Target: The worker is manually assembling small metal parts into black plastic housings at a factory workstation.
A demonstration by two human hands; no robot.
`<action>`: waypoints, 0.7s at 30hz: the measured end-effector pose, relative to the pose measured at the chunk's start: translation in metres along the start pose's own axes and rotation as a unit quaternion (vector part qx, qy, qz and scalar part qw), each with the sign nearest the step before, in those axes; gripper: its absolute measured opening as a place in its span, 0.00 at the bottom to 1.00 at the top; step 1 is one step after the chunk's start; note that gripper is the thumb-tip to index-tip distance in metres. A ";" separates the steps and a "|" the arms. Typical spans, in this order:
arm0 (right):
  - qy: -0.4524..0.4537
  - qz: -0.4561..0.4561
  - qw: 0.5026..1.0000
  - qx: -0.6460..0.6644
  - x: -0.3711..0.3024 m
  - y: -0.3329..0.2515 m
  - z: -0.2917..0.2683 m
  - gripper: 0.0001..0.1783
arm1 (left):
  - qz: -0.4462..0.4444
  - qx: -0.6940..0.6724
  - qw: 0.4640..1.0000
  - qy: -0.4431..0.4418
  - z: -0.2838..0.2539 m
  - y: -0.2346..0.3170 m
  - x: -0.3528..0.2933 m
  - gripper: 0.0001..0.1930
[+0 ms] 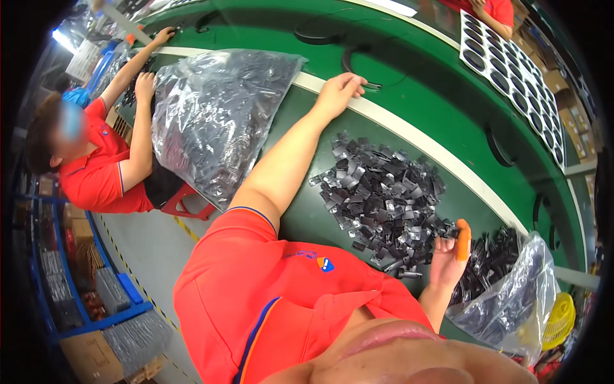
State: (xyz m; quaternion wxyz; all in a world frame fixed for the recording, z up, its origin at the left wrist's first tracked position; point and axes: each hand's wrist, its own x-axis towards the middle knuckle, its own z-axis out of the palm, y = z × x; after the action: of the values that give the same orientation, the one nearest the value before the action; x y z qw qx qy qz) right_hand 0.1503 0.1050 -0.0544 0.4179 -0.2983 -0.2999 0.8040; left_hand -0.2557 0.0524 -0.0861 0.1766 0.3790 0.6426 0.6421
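At the belt's near edge, my left hand (340, 96) is closed in a pinch at the lower end of a curved black band (347, 60). A small dark tip with a bright edge shows just past the fingertips. My right hand (446, 261) is beside a heap of small black plastic clips (384, 195) on the dark green table. Its fingers are curled, and one wears an orange finger cot (463, 240). Whatever is between those fingers is too small to make out. Longer black parts (495, 253) lie just right of this hand, partly in a clear plastic bag (511, 297).
A large clear bag of dark parts (217, 115) lies on the left. The green conveyor belt (435, 89) carries more curved bands (499, 146). A white tray with round black pieces (511, 80) stands beyond. A co-worker (105, 150) sits at left; a yellow basket (558, 320) is at right.
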 end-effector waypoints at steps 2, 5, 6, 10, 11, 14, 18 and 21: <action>0.008 -0.005 1.000 -0.010 -0.003 -0.004 0.012 0.17 | 0.003 -0.026 1.000 0.008 0.002 0.003 0.001 0.15; -0.092 -0.022 0.995 -0.003 -0.003 -0.009 0.005 0.16 | 0.042 -0.060 0.996 0.051 0.002 -0.005 0.019 0.15; -0.045 -0.022 0.999 -0.016 -0.005 -0.009 0.013 0.16 | 0.049 -0.051 0.993 0.092 -0.004 -0.004 0.029 0.15; -0.049 -0.022 0.998 -0.031 -0.005 -0.011 0.011 0.16 | 0.148 0.211 0.931 0.259 -0.048 -0.004 0.091 0.14; -0.064 -0.016 0.997 -0.047 -0.007 -0.012 0.012 0.16 | 0.191 0.366 0.860 0.300 -0.061 -0.004 0.099 0.15; -0.056 -0.024 0.996 -0.059 -0.010 -0.013 0.016 0.15 | -0.022 0.600 0.737 0.309 -0.079 0.000 0.118 0.26; -0.063 -0.025 0.995 -0.069 -0.010 -0.011 0.014 0.13 | -0.259 0.603 0.742 0.139 -0.088 -0.018 0.141 0.31; -0.053 -0.018 0.996 -0.073 -0.009 -0.010 0.019 0.13 | -0.125 0.548 0.796 0.224 -0.089 -0.036 0.151 0.25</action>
State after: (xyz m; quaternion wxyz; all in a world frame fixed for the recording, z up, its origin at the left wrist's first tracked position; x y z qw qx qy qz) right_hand 0.1458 0.0974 -0.0329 0.3930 -0.2799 -0.3848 0.7869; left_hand -0.4267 0.1033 -0.0712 -0.1302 0.1743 0.9505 0.2220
